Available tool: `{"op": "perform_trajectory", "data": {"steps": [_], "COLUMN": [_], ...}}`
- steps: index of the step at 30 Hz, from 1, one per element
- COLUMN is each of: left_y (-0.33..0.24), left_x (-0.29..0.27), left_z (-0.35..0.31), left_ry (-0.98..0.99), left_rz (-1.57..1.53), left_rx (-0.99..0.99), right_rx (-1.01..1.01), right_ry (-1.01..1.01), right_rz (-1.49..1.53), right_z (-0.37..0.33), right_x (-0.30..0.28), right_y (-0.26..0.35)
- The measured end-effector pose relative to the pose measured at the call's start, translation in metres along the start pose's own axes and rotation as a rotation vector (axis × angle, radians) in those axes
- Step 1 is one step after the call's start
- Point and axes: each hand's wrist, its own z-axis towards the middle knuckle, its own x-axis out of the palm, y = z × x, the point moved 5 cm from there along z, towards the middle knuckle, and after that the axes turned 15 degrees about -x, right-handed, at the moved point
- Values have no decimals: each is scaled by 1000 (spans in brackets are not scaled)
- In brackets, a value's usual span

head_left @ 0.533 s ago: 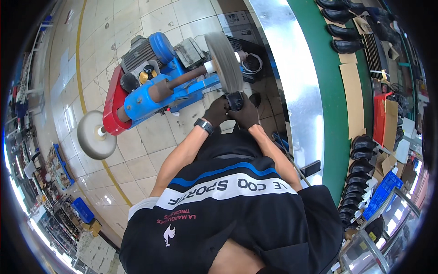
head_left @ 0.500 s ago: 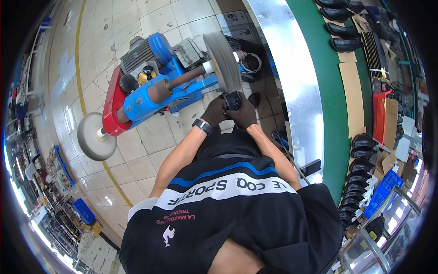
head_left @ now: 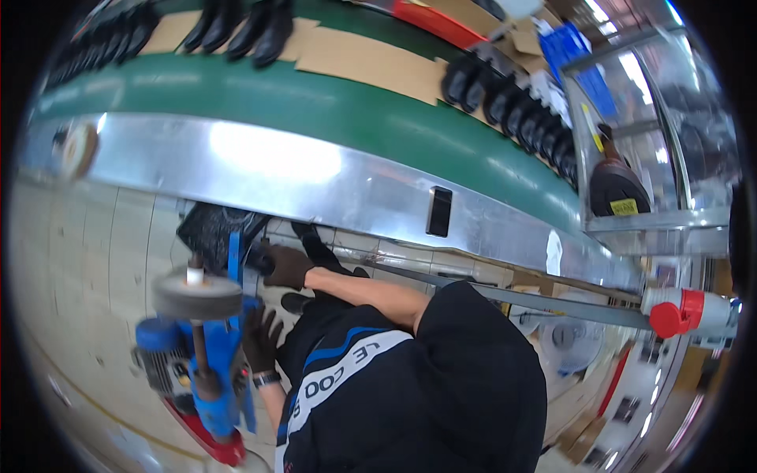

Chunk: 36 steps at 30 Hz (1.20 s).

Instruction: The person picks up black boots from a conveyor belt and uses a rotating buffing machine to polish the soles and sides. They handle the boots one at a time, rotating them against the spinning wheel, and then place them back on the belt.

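Note:
My right hand (head_left: 288,266), in a dark glove, is closed on a black shoe (head_left: 258,258), partly hidden by the fingers and blurred. Below it, my gloved left hand (head_left: 261,337), with a watch at the wrist, holds nothing, its fingers apart. That hand is right beside the blue frame of a buffing machine (head_left: 217,414). The machine's grey round wheel (head_left: 197,298) is left of both hands, apart from the shoe.
Ahead runs a metal-edged bench (head_left: 355,189) with a green top. A phone (head_left: 439,211) lies on its edge. Black shoes (head_left: 512,110) stand in rows on cardboard. A metal rack (head_left: 658,225) is at the right, and a black plastic bag (head_left: 209,232) sits under the bench.
My view has swung right toward the bench. My left hand has let go of the shoe and opened. The shoe, now in my right hand alone, has come away from the wheel.

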Motion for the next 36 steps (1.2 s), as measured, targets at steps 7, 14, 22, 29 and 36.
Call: {"op": "perform_trajectory", "data": {"steps": [7,14,22,29,36], "left_y": [-15,-85,-146,-140,-124], "left_x": [30,111,169,201,211], "left_z": [32,78,130,156,151], "left_ry": [-187,-416,-591,-619,-564], "left_rz": [1584,1156,1189,1253,1260], "left_rx": [177,-267,-405,-536,-599], "right_rx": [392,360,782,685,197], "right_ry": [-427,-912,-1373,-1231,-2502], "right_rz": [-434,-113,-219,-172,118], "right_z": [-47,-80,-144,-142,-253], "right_x": [-189,-320,-668,-715,-675], "right_y": [-166,-270,-487,-505,-456]}}
